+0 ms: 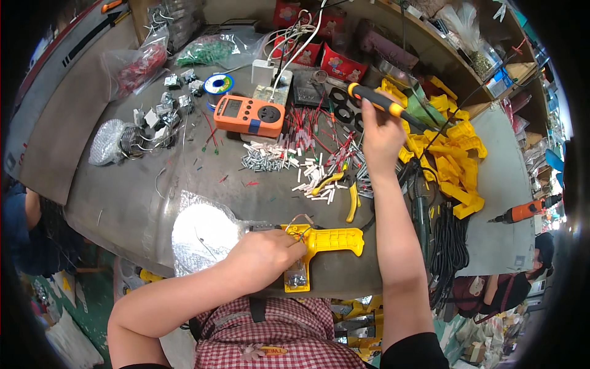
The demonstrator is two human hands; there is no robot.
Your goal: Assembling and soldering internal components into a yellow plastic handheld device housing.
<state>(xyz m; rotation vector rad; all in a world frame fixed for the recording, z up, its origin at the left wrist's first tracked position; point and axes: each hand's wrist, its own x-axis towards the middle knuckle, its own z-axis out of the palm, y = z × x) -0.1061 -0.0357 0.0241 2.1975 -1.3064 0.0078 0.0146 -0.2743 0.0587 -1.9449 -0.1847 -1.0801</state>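
Observation:
My right hand (382, 142) is raised over the right part of the bench, closed round the black and orange-yellow handle of a screwdriver (376, 98). Near the front edge lies a yellow pistol-shaped tool housing (335, 241), its ribbed inside facing up. My left hand (265, 257) is closed over the housing's body, with fingertips next to a few thin wires; the hand covers part of it. Beside my left forearm is a sheet of silvery bubble wrap (206, 230). Yellow-handled pliers (353, 202) rest just beyond the housing.
An orange meter (249, 115) and a solder spool (218, 85) stand mid-bench. White sleeves and screws (267, 157) lie in front of them. Yellow housings (458, 163) pile up at right, near coiled black cable (450, 246). Small metal motors (161, 120) sit at left.

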